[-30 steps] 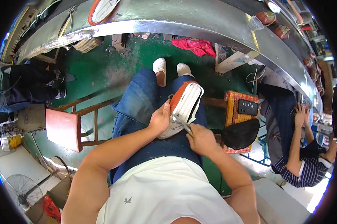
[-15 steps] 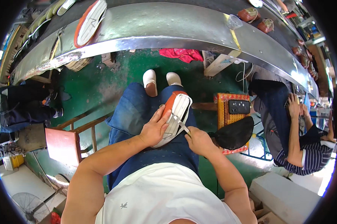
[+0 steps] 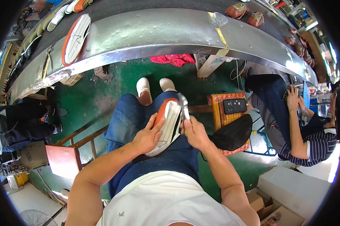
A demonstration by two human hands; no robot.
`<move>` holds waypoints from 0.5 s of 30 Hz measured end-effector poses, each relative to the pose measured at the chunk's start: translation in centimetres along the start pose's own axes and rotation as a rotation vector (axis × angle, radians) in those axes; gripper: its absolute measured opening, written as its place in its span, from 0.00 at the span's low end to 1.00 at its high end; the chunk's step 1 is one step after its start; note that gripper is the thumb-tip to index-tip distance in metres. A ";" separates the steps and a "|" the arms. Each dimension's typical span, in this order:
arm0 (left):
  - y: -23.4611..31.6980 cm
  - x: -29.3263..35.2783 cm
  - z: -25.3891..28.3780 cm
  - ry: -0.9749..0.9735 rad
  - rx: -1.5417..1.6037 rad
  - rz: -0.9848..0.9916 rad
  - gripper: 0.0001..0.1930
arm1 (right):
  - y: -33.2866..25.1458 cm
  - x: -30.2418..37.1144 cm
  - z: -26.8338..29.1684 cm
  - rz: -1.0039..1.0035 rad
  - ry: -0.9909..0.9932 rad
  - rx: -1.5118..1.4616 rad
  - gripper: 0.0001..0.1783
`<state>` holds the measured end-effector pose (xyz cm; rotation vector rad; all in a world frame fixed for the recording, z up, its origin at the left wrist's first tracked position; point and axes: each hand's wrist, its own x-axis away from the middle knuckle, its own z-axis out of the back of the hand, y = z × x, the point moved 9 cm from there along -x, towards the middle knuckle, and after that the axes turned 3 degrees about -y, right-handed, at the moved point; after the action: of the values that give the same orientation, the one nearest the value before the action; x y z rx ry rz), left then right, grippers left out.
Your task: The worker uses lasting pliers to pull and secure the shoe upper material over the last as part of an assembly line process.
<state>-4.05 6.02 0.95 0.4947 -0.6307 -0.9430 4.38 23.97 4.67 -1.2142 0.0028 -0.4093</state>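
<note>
A shoe [image 3: 170,122] with an orange-brown upper lies sole up across my lap, its white sole facing me. My left hand [image 3: 149,136] wraps its left side, fingers spread along the upper and sole edge. My right hand [image 3: 194,132] grips a silver metal hand tool [image 3: 185,107] with a curved head; its exact kind does not show clearly. The tool's head stands beside the right edge of the shoe, near the toe; whether it touches cannot be made out. A similar shoe [image 3: 76,39] with orange edge and white sole rests on the metal bench [image 3: 147,32] ahead.
A clear plastic cup [image 3: 219,19] and brown shoes [image 3: 237,10] are on the bench side. At my right a stool [image 3: 219,113] bears a black phone [image 3: 234,106] and a black cloth item [image 3: 234,133]. Beyond sits a co-worker [image 3: 309,135]. A wooden chair [image 3: 62,154] stands left.
My right hand has swung the tool from over the sole up and out to the shoe's right edge. My left hand keeps its hold. The whole view has shifted slightly.
</note>
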 end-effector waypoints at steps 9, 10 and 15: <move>1.8 -0.7 0.6 -0.052 -0.073 -0.050 0.30 | -1.8 -0.2 -1.2 0.152 -0.080 0.527 0.21; 1.8 -0.9 0.7 -0.105 -0.087 -0.024 0.30 | -2.5 -0.4 -1.0 0.158 -0.085 0.530 0.21; 1.9 -0.2 0.5 -0.104 -0.102 -0.052 0.30 | -1.0 0.6 -1.8 0.076 -0.125 0.512 0.22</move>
<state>-3.34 7.13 2.48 0.3746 -0.6626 -1.0499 4.21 21.90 5.05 -0.7291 -0.1542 -0.2454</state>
